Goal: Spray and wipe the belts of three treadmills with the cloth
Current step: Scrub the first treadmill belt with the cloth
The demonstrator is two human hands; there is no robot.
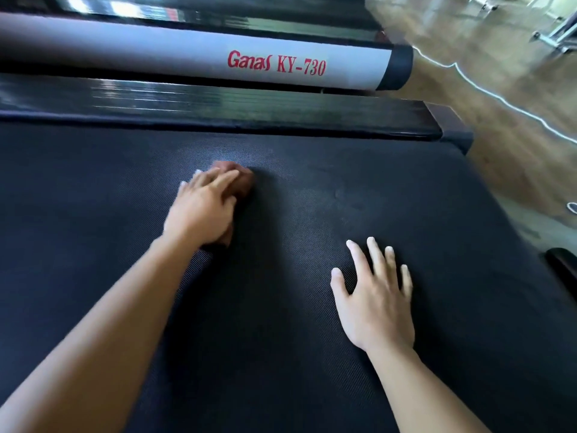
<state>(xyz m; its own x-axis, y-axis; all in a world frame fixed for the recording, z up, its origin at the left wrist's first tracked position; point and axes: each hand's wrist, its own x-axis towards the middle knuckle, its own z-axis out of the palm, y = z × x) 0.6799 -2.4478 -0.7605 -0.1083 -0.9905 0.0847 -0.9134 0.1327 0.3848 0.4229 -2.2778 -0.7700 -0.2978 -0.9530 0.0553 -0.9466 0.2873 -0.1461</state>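
A black textured treadmill belt (312, 189) fills most of the view. My left hand (203, 210) lies on a small reddish-brown cloth (245, 181) near the belt's middle, fingers straight and pressing it flat; most of the cloth is hidden under the palm. My right hand (374, 295) rests palm-down on the belt to the right and nearer to me, fingers spread and straight, holding nothing. No spray bottle is in view.
A glossy black side rail (218, 104) borders the belt's far edge. Beyond it lies a grey rail marked "Ganas KY-730" (274, 64) of the neighbouring treadmill. Wooden floor (499, 89) with a white cable (487, 92) lies at the right.
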